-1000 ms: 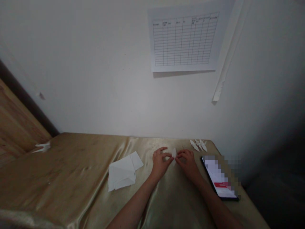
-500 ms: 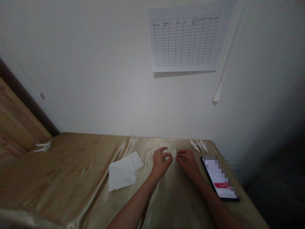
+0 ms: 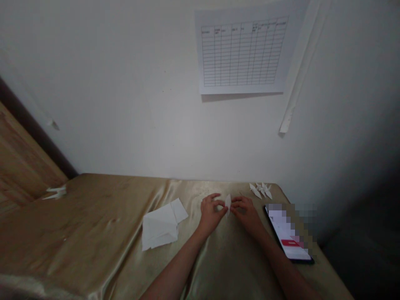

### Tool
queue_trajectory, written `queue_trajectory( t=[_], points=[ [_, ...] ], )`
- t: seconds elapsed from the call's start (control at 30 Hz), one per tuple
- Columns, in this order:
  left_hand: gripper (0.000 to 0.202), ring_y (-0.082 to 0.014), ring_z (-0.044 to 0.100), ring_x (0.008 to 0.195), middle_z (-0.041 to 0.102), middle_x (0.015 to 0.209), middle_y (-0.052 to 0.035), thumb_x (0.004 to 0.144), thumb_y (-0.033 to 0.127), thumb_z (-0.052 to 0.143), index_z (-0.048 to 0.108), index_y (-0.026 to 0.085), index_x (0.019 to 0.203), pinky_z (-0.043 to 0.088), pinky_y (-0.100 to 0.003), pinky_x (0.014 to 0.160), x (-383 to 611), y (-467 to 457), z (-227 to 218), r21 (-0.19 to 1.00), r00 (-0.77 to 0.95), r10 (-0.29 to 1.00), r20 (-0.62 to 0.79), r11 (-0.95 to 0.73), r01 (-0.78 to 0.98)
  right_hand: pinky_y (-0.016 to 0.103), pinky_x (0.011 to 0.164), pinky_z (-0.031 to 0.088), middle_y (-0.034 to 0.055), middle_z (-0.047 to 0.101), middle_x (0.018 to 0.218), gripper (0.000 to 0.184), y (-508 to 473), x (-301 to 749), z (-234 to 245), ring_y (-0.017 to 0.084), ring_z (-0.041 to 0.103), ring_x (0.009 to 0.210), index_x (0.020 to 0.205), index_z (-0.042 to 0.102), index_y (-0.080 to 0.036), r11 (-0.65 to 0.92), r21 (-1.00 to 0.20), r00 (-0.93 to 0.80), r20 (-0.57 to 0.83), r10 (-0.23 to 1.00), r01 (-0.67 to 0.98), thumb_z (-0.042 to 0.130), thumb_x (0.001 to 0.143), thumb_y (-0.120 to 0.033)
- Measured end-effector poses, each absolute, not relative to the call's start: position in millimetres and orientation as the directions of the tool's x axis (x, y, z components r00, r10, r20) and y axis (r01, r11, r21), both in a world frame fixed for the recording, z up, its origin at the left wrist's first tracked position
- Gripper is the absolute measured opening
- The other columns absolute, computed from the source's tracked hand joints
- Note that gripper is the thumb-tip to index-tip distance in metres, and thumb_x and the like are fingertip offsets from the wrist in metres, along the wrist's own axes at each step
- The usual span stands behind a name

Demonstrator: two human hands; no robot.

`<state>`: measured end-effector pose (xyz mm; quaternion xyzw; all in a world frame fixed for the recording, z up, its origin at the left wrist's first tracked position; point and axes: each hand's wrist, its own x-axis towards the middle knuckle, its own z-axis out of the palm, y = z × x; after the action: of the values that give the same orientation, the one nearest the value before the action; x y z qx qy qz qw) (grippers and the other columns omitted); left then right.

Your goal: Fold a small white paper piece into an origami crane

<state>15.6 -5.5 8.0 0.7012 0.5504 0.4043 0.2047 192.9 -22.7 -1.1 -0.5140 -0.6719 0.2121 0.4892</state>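
A small piece of white folded paper (image 3: 228,201), narrow and pointed at the top, stands between my two hands above the table. My left hand (image 3: 212,211) pinches its left side between thumb and index finger, the other fingers curled apart. On the opposite side, my right hand (image 3: 246,211) has its thumb and fingertips closed on the paper's right edge. The paper's lower part is partly hidden by the fingertips. To the left of my left hand lies a stack of white paper sheets (image 3: 160,227) with torn edges.
Several small folded paper pieces (image 3: 261,190) lie at the table's back right. A phone (image 3: 289,237) with a lit screen rests beside my right forearm. Shiny gold cloth (image 3: 103,216) covers the table. White scraps (image 3: 56,192) lie far left; a printed grid sheet (image 3: 242,54) hangs on the wall.
Both hands keep their pinch on the folded paper. My right fingers have shifted slightly left, and the left thumb has moved a little toward the paper's middle.
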Motion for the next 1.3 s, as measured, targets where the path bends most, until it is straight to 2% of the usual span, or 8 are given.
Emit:
queue_trajectory(
  t=[0.23,0.93,1.1,1.3],
  points=[
    [0.007,-0.0281,0.058,0.126,0.068,0.131,-0.0042,0.074,0.025,0.083,0.081,0.027,0.081,0.042,-0.051,0.113,11.7,-5.5,10.0,0.724,0.095,0.938,0.332,-0.319,0.612,0.045,0.106,0.044,0.0077,0.072,0.108,0.016,-23.3,193.6,-1.4,0.025,0.059,0.113,0.082,0.078,-0.026,0.399,-0.779,-0.027,0.443,0.896,0.483,0.066,0.085,-0.036],
    [0.01,-0.0284,0.06,0.126,0.068,0.134,-0.0051,0.074,0.021,0.084,0.082,0.027,0.081,0.043,-0.05,0.113,7.5,0.5,6.2,0.709,0.146,0.948,0.283,-0.309,0.633,0.047,0.107,0.042,0.0085,0.07,0.111,0.018,-19.0,194.8,-15.3,0.027,0.057,0.115,0.091,0.073,-0.024,0.44,-0.75,-0.107,0.45,0.887,0.494,0.059,0.091,-0.035],
    [0.011,-0.0293,0.06,0.127,0.067,0.135,-0.0046,0.073,0.021,0.085,0.082,0.028,0.082,0.041,-0.051,0.114,8.4,-0.4,7.2,0.703,0.153,0.952,0.264,-0.298,0.645,0.047,0.106,0.041,0.0079,0.069,0.11,0.013,-18.6,194.0,-16.7,0.027,0.056,0.115,0.087,0.07,-0.024,0.468,-0.702,-0.11,0.491,0.864,0.537,0.059,0.089,-0.03],
    [0.009,-0.0294,0.057,0.128,0.066,0.136,-0.0032,0.073,0.023,0.084,0.081,0.028,0.079,0.039,-0.055,0.115,12.7,-5.5,10.0,0.687,0.128,0.955,0.266,-0.281,0.67,0.047,0.104,0.041,0.0074,0.068,0.107,0.009,-19.5,190.1,-17.6,0.026,0.055,0.112,0.087,0.067,-0.023,0.508,-0.586,-0.127,0.569,0.813,0.631,0.058,0.089,-0.023]
  ],
)
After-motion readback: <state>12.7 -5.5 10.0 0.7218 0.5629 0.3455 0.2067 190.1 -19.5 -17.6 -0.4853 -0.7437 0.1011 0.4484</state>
